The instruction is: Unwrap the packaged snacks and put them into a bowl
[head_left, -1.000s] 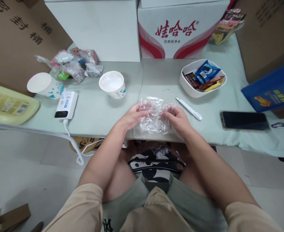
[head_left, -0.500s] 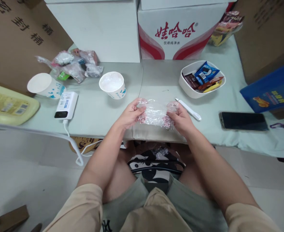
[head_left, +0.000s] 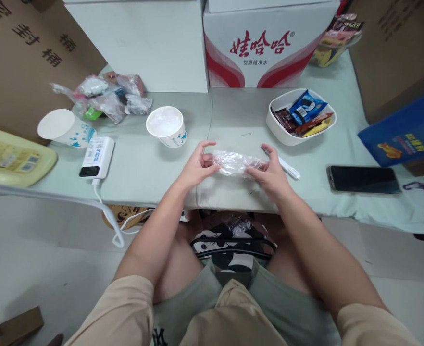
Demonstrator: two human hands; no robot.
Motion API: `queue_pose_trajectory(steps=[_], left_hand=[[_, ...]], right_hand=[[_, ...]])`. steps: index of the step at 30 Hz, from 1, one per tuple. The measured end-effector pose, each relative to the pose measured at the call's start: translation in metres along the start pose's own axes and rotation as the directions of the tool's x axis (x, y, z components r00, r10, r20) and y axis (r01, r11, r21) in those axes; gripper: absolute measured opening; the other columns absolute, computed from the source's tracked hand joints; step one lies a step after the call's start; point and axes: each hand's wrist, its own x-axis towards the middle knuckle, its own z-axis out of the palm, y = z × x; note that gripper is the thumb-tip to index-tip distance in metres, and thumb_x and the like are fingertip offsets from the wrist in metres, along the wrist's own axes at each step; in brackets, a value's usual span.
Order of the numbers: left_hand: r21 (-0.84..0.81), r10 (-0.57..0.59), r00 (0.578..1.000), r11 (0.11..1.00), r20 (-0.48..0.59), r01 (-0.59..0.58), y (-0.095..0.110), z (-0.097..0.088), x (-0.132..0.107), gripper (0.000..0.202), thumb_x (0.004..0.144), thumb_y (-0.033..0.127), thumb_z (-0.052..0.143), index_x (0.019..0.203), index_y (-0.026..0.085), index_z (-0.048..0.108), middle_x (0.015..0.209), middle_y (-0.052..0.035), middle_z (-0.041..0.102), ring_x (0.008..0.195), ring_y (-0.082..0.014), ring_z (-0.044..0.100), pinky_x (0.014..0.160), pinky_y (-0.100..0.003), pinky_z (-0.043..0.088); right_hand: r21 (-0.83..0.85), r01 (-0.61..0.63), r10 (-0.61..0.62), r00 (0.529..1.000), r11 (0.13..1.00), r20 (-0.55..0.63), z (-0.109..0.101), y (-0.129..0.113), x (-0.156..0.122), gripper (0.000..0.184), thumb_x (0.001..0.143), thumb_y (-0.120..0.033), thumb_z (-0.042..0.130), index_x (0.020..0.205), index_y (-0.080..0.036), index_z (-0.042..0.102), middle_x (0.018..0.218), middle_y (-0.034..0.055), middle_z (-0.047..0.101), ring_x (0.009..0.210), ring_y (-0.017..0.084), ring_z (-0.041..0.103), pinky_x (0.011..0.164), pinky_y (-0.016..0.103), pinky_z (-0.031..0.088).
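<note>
A crumpled piece of clear plastic wrap (head_left: 236, 163), folded into a narrow strip, is stretched between both my hands just above the pale green table (head_left: 150, 168). My left hand (head_left: 197, 167) pinches its left end with thumb and fingers, the other fingers raised. My right hand (head_left: 269, 173) pinches the right end the same way. A white pen-like tool (head_left: 286, 166) lies on the table just behind my right hand. A paper cup (head_left: 167, 126) covered with clear film stands behind my left hand.
A white bowl (head_left: 287, 137) of wrapped snacks sits at the back right, a black phone (head_left: 364, 179) to the right. A power bank (head_left: 97, 156), a second paper cup (head_left: 62, 128) and plastic bags (head_left: 104, 96) lie left. Cardboard boxes (head_left: 262, 43) line the back edge.
The plastic wrap was a wide loose sheet a second ago; my hands have folded and drawn it into a narrow strip and lifted slightly away from the table edge.
</note>
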Motion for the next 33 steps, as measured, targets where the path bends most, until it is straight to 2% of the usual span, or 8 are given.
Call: queue_pose_trajectory(steps=[4,7,11,14,19,25,28,33], left_hand=[[0.125,0.112,0.953,0.989,-0.282,-0.079,-0.002,0.001,0.001,0.042,0.070,0.033,0.080,0.101,0.023,0.053,0.093,-0.0019,0.067,0.089,-0.0157,0.065,0.083,-0.029,0.051],[0.196,0.115,0.955,0.979,-0.274,-0.062,-0.004,0.014,-0.001,0.034,0.076,0.044,0.077,0.093,0.020,0.058,0.093,-0.0047,0.068,0.093,-0.0183,0.065,0.085,-0.031,0.051],[0.049,0.093,0.995,0.995,-0.044,-0.091,-0.006,0.038,-0.004,0.070,0.068,0.053,0.084,0.126,0.023,0.057,0.136,-0.0117,0.061,0.126,-0.0255,0.058,0.100,-0.035,0.048],[0.028,0.058,0.997,0.998,0.043,-0.059,-0.004,0.047,-0.004,0.064,0.073,0.058,0.079,0.123,0.021,0.063,0.127,-0.0115,0.067,0.117,-0.0252,0.063,0.097,-0.035,0.049],[-0.042,0.072,0.997,0.996,-0.011,-0.073,0.001,0.046,-0.001,0.043,0.079,0.054,0.074,0.099,0.017,0.070,0.103,-0.0069,0.071,0.099,-0.0202,0.065,0.090,-0.032,0.049],[-0.226,0.056,0.986,0.970,-0.154,-0.090,0.012,0.032,0.002,0.031,0.078,0.037,0.070,0.103,0.021,0.060,0.098,-0.0035,0.067,0.092,-0.0161,0.063,0.081,-0.027,0.048],[-0.148,-0.012,0.958,0.989,-0.288,-0.032,0.016,0.021,0.004,0.010,0.086,0.031,0.055,0.086,0.021,0.056,0.081,-0.0002,0.061,0.077,-0.0141,0.058,0.072,-0.027,0.045],[0.205,-0.116,0.976,0.967,-0.185,0.153,0.018,0.011,0.004,0.023,0.080,0.020,0.058,0.061,0.022,0.045,0.062,0.0012,0.053,0.065,-0.0163,0.049,0.064,-0.031,0.036]], right_hand=[[-0.079,0.105,-0.118,0.975,0.991,-0.190,-0.002,-0.002,0.002,0.032,0.070,-0.034,0.071,0.096,-0.026,0.057,0.078,-0.0023,0.060,0.071,0.017,0.057,0.074,0.035,0.050],[-0.210,0.220,-0.260,0.947,0.953,-0.187,0.002,-0.008,-0.006,0.014,0.076,-0.035,0.066,0.080,-0.025,0.056,0.080,0.0001,0.062,0.076,0.019,0.057,0.078,0.036,0.049],[-0.132,0.298,-0.295,0.955,0.945,0.041,0.015,-0.006,-0.017,0.017,0.082,-0.041,0.063,0.084,-0.025,0.057,0.088,0.0008,0.065,0.083,0.019,0.060,0.081,0.034,0.049],[0.053,0.147,-0.154,0.974,0.988,0.168,0.026,0.001,-0.020,0.025,0.084,-0.049,0.063,0.092,-0.025,0.058,0.089,-0.0001,0.064,0.080,0.017,0.060,0.077,0.033,0.051],[-0.041,0.176,-0.180,0.972,0.984,-0.151,0.036,0.001,-0.021,0.041,0.072,-0.045,0.077,0.097,-0.027,0.050,0.100,0.0015,0.061,0.089,0.018,0.060,0.073,0.030,0.051],[-0.210,0.264,-0.265,0.964,0.941,0.023,0.035,-0.034,-0.003,0.032,0.075,-0.048,0.074,0.089,-0.024,0.058,0.082,0.0001,0.061,0.075,0.018,0.057,0.072,0.034,0.050],[-0.404,0.414,-0.435,0.899,0.816,0.044,0.055,-0.072,0.020,0.025,0.078,-0.042,0.072,0.079,-0.024,0.054,0.071,-0.0014,0.053,0.073,0.018,0.054,0.069,0.032,0.045],[-0.629,0.678,-0.370,0.735,0.379,0.569,0.154,-0.118,0.078,0.012,0.074,-0.018,0.065,0.075,-0.021,0.054,0.073,0.0013,0.053,0.077,0.019,0.053,0.070,0.032,0.039]])
